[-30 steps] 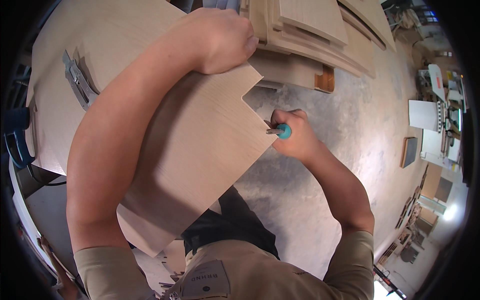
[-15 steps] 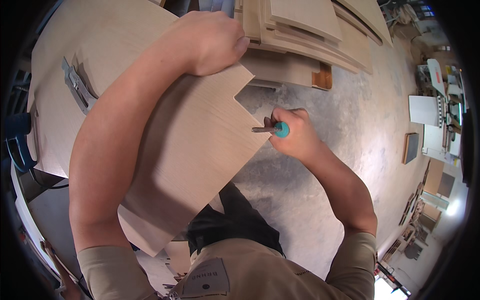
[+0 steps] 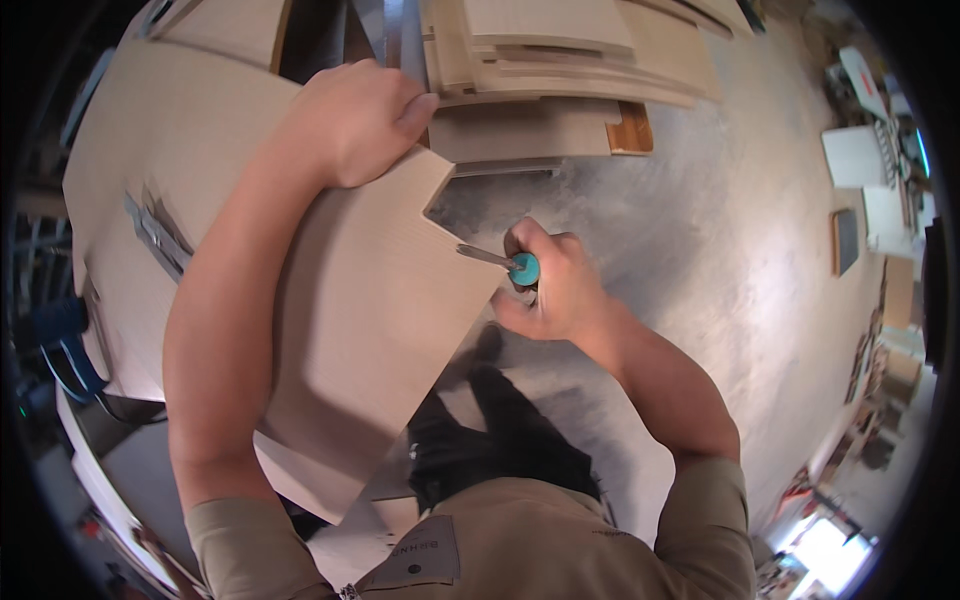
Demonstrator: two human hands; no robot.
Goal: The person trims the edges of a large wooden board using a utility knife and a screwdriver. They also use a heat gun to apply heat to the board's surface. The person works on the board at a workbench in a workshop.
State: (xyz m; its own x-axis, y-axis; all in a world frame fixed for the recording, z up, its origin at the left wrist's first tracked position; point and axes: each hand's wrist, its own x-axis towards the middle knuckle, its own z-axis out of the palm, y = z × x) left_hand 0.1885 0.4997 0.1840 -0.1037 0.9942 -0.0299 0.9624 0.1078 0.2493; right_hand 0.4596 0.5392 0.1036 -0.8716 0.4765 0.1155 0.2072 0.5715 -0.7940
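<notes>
A pale wooden panel [image 3: 370,320] with a notch cut from its far right corner lies tilted in front of me. My left hand [image 3: 355,120] grips its far edge beside the notch. My right hand [image 3: 550,285] holds a small metal tool with a teal handle end [image 3: 523,268]. The tool's thin metal blade rests against the panel's right edge, just below the notch.
A stack of light wooden boards [image 3: 560,60] lies beyond the panel. A metal tool [image 3: 155,235] rests on a board at the left. The grey concrete floor [image 3: 720,260] spreads to the right, with loose panels [image 3: 855,160] at its far side.
The panel and both hands have shifted slightly. My right hand with the tool stays at the panel's right edge below the notch.
</notes>
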